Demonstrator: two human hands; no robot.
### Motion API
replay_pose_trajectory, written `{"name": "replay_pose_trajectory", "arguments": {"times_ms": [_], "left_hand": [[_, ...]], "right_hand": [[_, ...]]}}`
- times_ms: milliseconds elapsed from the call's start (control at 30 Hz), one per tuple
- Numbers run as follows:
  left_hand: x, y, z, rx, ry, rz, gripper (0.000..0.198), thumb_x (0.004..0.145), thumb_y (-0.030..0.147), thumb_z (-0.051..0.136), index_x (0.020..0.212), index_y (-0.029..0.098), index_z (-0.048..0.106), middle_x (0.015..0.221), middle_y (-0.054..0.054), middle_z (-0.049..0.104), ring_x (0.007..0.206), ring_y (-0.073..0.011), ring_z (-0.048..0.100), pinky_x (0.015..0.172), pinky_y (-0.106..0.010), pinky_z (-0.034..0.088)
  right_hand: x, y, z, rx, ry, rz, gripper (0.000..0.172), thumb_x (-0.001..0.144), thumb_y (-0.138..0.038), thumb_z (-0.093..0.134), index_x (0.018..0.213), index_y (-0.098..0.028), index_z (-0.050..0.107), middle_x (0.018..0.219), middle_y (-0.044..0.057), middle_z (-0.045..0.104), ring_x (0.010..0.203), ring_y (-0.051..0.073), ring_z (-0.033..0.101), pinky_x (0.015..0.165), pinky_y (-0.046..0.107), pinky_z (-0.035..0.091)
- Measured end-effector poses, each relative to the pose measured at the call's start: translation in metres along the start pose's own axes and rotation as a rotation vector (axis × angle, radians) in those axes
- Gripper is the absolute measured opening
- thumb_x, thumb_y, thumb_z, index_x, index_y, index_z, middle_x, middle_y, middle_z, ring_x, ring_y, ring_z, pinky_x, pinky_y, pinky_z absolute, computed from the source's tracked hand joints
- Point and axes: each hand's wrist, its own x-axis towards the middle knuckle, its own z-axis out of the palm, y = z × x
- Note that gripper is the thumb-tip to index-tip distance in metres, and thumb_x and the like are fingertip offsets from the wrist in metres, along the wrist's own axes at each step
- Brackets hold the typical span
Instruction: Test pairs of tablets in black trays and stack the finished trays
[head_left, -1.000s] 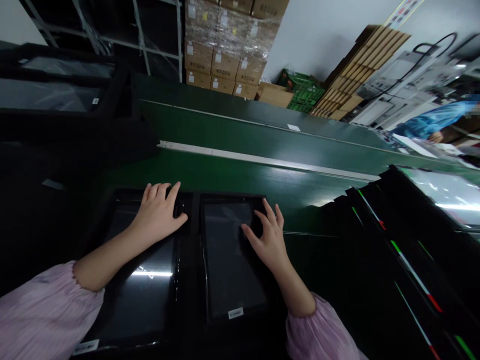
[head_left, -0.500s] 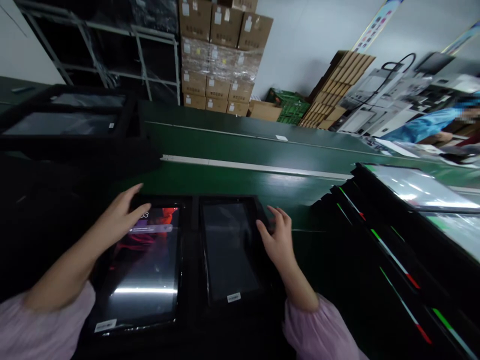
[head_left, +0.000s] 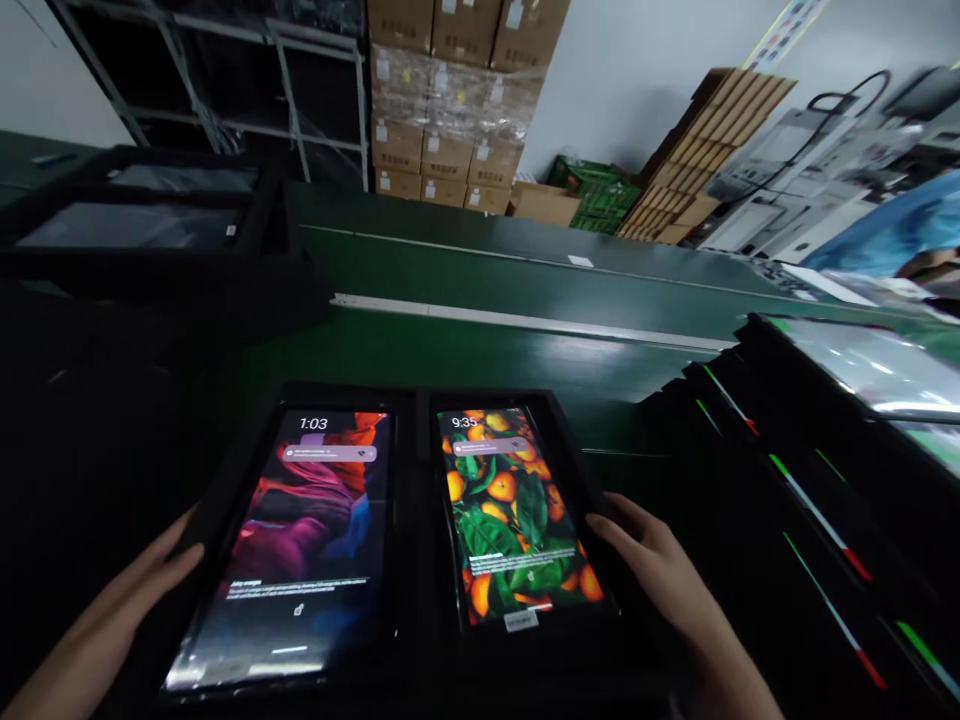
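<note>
Two tablets lie side by side in a black tray [head_left: 411, 520] on the green belt. The left tablet [head_left: 300, 540] shows a lit red and purple lock screen reading 1:03. The right tablet [head_left: 514, 515] shows oranges and leaves, reading 9:35. My left hand [head_left: 154, 575] rests against the tray's left edge, fingers stretched along it. My right hand [head_left: 649, 560] lies at the tray's right edge beside the right tablet, fingers extended and touching the rim. Neither hand covers a screen.
Stacked black trays [head_left: 810, 520] with red and green marks stand to the right. More trays with dark tablets [head_left: 142, 215] sit at the far left. Cardboard boxes [head_left: 450, 110] are piled behind the green conveyor [head_left: 525, 300]. A person's blue sleeve [head_left: 892, 235] shows at far right.
Both hands slid from the tablets' top ends down to the tray's side edges. The left screen lit first, then the right one; both are lit now.
</note>
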Motion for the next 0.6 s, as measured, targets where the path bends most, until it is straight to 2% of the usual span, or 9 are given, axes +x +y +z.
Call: {"name": "replay_pose_trajectory", "arguments": {"times_ms": [33, 100, 167, 233, 300, 400, 500, 600], "left_hand": [[-0.005, -0.004, 0.003, -0.034, -0.021, -0.035, 0.069, 0.055, 0.066, 0.082, 0.118, 0.039, 0.075, 0.142, 0.004, 0.063, 0.134, -0.0374, 0.056, 0.105, -0.049, 0.054], [-0.021, -0.009, 0.016, -0.080, 0.003, -0.032, 0.066, 0.055, 0.064, 0.083, 0.119, 0.045, 0.073, 0.146, 0.010, 0.059, 0.139, -0.0363, 0.051, 0.111, -0.048, 0.048], [-0.039, -0.007, 0.031, -0.110, 0.058, -0.014, 0.057, 0.067, 0.066, 0.074, 0.122, 0.052, 0.069, 0.147, 0.014, 0.057, 0.142, -0.0331, 0.049, 0.114, -0.046, 0.044], [-0.053, 0.001, 0.043, -0.105, 0.068, -0.030, 0.054, 0.074, 0.067, 0.067, 0.127, 0.054, 0.065, 0.147, 0.015, 0.057, 0.142, -0.0309, 0.048, 0.116, -0.045, 0.042], [-0.057, 0.012, 0.049, -0.069, 0.025, -0.031, 0.060, 0.073, 0.066, 0.069, 0.132, 0.054, 0.062, 0.149, 0.015, 0.055, 0.144, -0.0294, 0.046, 0.117, -0.043, 0.039], [-0.047, 0.029, 0.049, -0.023, -0.064, -0.063, 0.078, 0.068, 0.065, 0.076, 0.141, 0.053, 0.053, 0.152, 0.013, 0.053, 0.143, -0.0277, 0.047, 0.114, -0.039, 0.041], [-0.024, 0.043, 0.051, 0.033, -0.134, -0.105, 0.095, 0.061, 0.066, 0.082, 0.147, 0.049, 0.046, 0.153, 0.005, 0.054, 0.135, -0.0331, 0.056, 0.107, -0.047, 0.050], [-0.001, 0.059, 0.059, 0.131, -0.101, -0.092, 0.097, 0.060, 0.070, 0.080, 0.147, 0.044, 0.046, 0.143, -0.003, 0.063, 0.124, -0.0370, 0.064, 0.102, -0.055, 0.052]], "right_hand": [[-0.006, 0.006, -0.002, 0.036, 0.035, 0.057, 0.068, 0.064, -0.066, 0.074, 0.113, -0.018, 0.072, 0.117, 0.013, 0.076, 0.110, 0.037, 0.071, 0.089, 0.043, 0.060], [-0.020, 0.017, -0.001, 0.119, 0.078, 0.142, 0.078, 0.064, -0.066, 0.077, 0.127, -0.022, 0.068, 0.135, 0.010, 0.069, 0.126, 0.038, 0.063, 0.100, 0.045, 0.057], [-0.033, 0.025, 0.005, 0.276, 0.045, 0.209, 0.081, 0.072, -0.066, 0.075, 0.142, -0.029, 0.058, 0.149, 0.005, 0.059, 0.137, 0.035, 0.056, 0.105, 0.045, 0.055], [-0.042, 0.028, 0.013, 0.427, 0.019, 0.261, 0.079, 0.079, -0.065, 0.070, 0.148, -0.031, 0.051, 0.154, 0.002, 0.054, 0.140, 0.033, 0.052, 0.106, 0.043, 0.055], [-0.044, 0.027, 0.019, 0.469, 0.034, 0.283, 0.079, 0.081, -0.064, 0.069, 0.150, -0.031, 0.049, 0.154, 0.001, 0.053, 0.141, 0.032, 0.052, 0.106, 0.043, 0.056], [-0.037, 0.022, 0.023, 0.382, 0.048, 0.265, 0.084, 0.079, -0.064, 0.071, 0.152, -0.032, 0.045, 0.156, 0.001, 0.051, 0.141, 0.033, 0.051, 0.107, 0.044, 0.055], [-0.027, 0.017, 0.022, 0.219, 0.045, 0.191, 0.095, 0.073, -0.071, 0.072, 0.153, -0.028, 0.045, 0.158, 0.006, 0.048, 0.144, 0.035, 0.047, 0.112, 0.047, 0.050], [-0.025, 0.011, 0.020, -0.002, 0.006, 0.065, 0.106, 0.069, -0.074, 0.070, 0.155, -0.020, 0.040, 0.154, 0.012, 0.052, 0.142, 0.036, 0.049, 0.116, 0.050, 0.045]]}}
